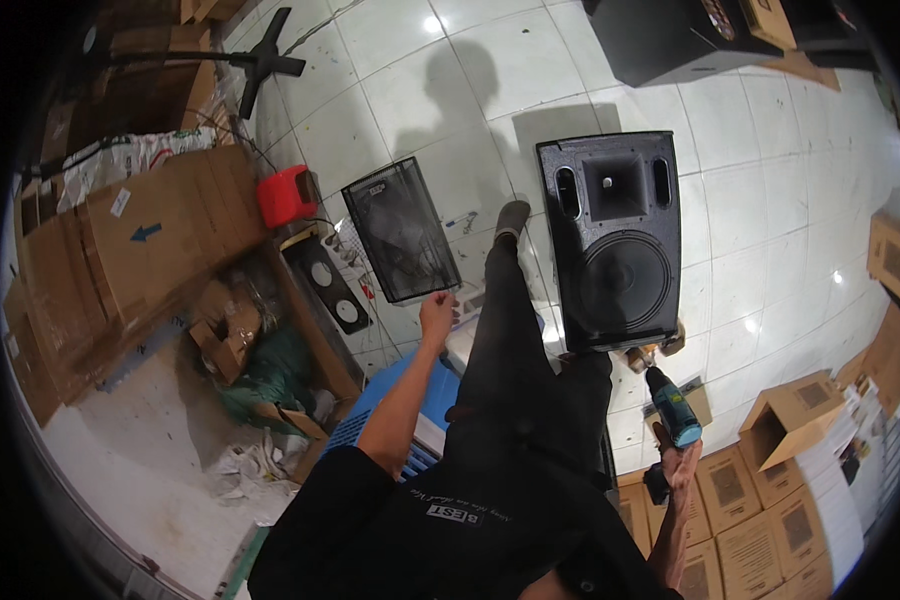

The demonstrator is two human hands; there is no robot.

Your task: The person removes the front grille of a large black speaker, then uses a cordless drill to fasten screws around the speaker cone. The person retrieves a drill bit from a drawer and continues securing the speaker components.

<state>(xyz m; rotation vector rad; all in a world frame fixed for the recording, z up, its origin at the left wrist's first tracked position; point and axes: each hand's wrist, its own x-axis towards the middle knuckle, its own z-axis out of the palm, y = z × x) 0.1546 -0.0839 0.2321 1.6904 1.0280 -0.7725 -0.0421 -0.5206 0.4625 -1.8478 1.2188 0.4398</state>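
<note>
My right hand (678, 462) is wrapped round a teal and black cordless drill (673, 408), held low on the right with its nose pointing toward the speaker. A black speaker cabinet (615, 240) faces up in front of me, its horn (610, 185) and round woofer (625, 280) uncovered. To the left of my foot, a black mesh speaker grille (402, 230) lies on the tiles. My left hand (437, 317) hovers by the grille's near edge with fingers pinched together; anything between them is too small to make out.
A black panel with two round openings (327, 285) and a red box (287, 196) sit left of the grille. Large cardboard (160, 230) stands along the left. Several brown cartons (750, 510) are stacked at lower right. A black fan base (263, 62) stands at far left.
</note>
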